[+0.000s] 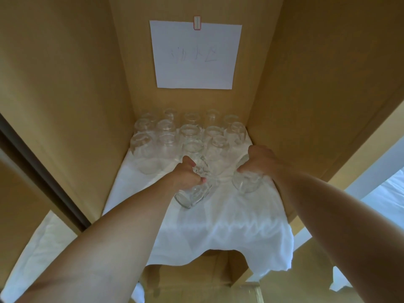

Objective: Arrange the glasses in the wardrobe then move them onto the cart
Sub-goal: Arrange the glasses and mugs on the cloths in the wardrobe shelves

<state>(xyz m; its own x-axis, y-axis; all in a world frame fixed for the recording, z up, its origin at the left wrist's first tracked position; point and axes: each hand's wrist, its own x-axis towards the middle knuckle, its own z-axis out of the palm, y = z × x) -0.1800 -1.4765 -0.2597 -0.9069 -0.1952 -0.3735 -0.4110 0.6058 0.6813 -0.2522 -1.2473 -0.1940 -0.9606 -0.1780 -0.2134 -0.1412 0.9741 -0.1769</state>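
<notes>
Both hands are inside the wardrobe, each holding 1 glass: left hand (188, 174) grips a tilted glass (192, 195), right hand (260, 159) another glass (247, 180), above the white cloth (218, 226). Arranging seems underway; next, each needs setting upright beside the rows (188, 132).

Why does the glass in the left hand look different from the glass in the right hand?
The glass in the left hand is tipped far over, its round end facing the camera; the glass in the right hand stands nearer upright. The left hand grips its glass near the middle of the white cloth; the right hand holds its glass by the wardrobe's right wall. Both are clear and look empty.
</notes>
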